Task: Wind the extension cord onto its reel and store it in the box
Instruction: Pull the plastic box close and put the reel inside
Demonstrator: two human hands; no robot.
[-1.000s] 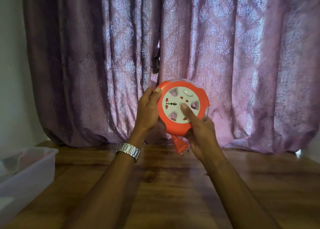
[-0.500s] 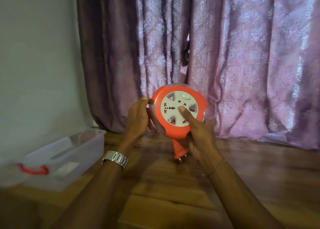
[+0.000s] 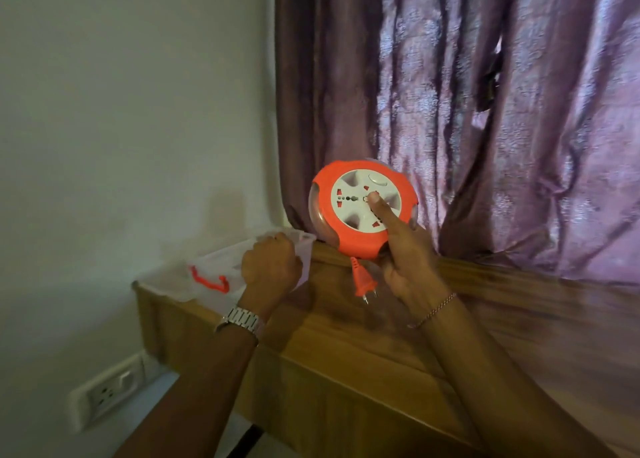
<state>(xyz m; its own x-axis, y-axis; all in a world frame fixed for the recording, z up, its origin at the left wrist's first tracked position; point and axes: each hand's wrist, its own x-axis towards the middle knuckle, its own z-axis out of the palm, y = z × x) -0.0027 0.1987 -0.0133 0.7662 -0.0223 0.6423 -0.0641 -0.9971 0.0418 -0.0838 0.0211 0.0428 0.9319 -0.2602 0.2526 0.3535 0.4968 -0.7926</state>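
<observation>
My right hand (image 3: 407, 253) holds the round orange extension reel (image 3: 360, 208) upright above the table, thumb pressed on its white socket face. The orange plug (image 3: 363, 281) dangles below the reel on a short bit of cord. My left hand (image 3: 270, 267) is closed on the near right rim of the clear plastic box (image 3: 207, 263), which sits at the table's far left corner. An orange handle (image 3: 209, 281) shows through the box wall. What else lies in the box is blurred.
The wooden table (image 3: 346, 353) ends at a left edge near the white wall. A wall socket plate (image 3: 107, 395) sits low on that wall. Purple curtains (image 3: 485, 111) hang behind the table.
My view has swung left toward the box. My left hand has let go of the reel and taken hold of the box rim. My right hand alone now carries the reel.
</observation>
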